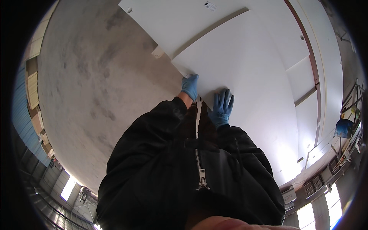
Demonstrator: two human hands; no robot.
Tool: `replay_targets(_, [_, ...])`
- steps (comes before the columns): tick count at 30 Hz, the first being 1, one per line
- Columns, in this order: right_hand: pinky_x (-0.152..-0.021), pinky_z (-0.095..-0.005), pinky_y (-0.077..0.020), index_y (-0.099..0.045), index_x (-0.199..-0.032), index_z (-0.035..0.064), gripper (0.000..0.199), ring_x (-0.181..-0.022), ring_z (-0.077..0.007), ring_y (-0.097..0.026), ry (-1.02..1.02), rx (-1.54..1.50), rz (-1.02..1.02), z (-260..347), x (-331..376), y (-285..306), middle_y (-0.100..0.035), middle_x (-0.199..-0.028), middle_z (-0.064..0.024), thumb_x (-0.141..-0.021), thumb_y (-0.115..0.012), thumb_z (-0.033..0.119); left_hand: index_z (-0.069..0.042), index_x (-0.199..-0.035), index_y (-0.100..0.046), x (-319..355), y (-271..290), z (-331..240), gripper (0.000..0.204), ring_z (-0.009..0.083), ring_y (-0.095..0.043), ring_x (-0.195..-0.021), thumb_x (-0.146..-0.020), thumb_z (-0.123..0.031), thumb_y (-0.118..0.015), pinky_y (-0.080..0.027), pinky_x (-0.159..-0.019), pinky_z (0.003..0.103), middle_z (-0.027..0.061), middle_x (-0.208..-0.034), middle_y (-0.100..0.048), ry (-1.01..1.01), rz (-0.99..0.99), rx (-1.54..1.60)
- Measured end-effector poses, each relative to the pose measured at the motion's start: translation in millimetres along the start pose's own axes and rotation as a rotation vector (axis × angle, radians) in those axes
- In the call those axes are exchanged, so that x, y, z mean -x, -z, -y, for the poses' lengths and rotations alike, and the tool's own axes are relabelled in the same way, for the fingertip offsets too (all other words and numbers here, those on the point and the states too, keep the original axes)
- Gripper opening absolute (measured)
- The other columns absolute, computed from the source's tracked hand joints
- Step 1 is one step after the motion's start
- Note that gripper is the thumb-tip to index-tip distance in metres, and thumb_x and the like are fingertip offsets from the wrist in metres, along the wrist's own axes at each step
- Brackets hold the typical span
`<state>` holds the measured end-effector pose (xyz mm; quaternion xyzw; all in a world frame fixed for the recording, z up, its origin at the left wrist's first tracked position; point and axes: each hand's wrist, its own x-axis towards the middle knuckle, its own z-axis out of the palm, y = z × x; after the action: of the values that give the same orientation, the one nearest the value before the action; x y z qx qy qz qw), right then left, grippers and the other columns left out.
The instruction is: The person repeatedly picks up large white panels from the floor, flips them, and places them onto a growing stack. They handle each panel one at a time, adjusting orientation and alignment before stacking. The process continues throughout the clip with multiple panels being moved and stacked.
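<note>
A large white panel (245, 65) lies in front of me and to my right, on top of other white panels. My left hand (189, 85), in a blue glove, is closed round the panel's left edge, near its far left corner. The fingers under the edge are hidden. My right hand (223, 105), gloved in blue too, rests flat on the panel's near part with its fingers stretched out and slightly spread. Beyond the top panel, another white panel (172, 23) sticks out, with a round hole near its corner and a small label.
Grey concrete floor (84, 84) with dark smudges spreads to the left. A small pale piece (157, 52) shows beside the panels. Along the right runs a long white panel (332, 69) with a brown strip beside it. Farther right is a blue container (344, 127); cardboard boxes (33, 88) stand far left.
</note>
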<state>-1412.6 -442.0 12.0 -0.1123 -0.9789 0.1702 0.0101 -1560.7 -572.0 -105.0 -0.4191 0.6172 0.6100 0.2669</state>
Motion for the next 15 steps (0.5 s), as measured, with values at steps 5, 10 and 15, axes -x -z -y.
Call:
replay_targets(5, [-0.117, -0.0640, -0.0264, -0.051, -0.137, 0.0030, 0.076, -0.146, -0.0462, -0.033, 0.004, 0.046, 0.001, 0, 0, -2, -0.042, -0.149, -0.0268, -0.073, -0.077, 0.035, -0.006, -0.104, -0.060, 12, -2, -5, 0.019, 0.0152, -0.054, -0.075, -0.088, -0.011, -0.069, -0.048, -0.067, 0.037, 0.0020, -0.090, -0.059, -0.027, 0.075, 0.168])
replay_targets(10, [-0.115, -0.0639, -0.0283, -0.050, -0.138, 0.0039, 0.075, -0.144, -0.0463, -0.035, 0.023, 0.032, -0.060, 0, -1, -3, -0.043, -0.148, -0.0269, -0.074, -0.076, 0.032, -0.004, -0.106, -0.061, 17, 2, -9, 0.019, 0.0139, -0.052, -0.075, -0.090, -0.013, -0.067, -0.047, -0.066, 0.035, 0.0012, -0.089, -0.058, -0.105, 0.074, 0.097])
replay_targets(15, [-0.114, -0.0641, -0.0294, -0.049, -0.139, 0.0038, 0.073, -0.142, -0.0470, -0.037, 0.012, 0.012, -0.054, -1, 2, -3, -0.044, -0.146, -0.0268, -0.076, -0.074, 0.031, -0.002, -0.098, -0.065, 13, 9, -12, 0.019, 0.0123, -0.050, -0.077, -0.088, -0.016, -0.072, -0.045, -0.067, 0.034, -0.0011, -0.089, -0.058, -0.077, 0.067, -0.082])
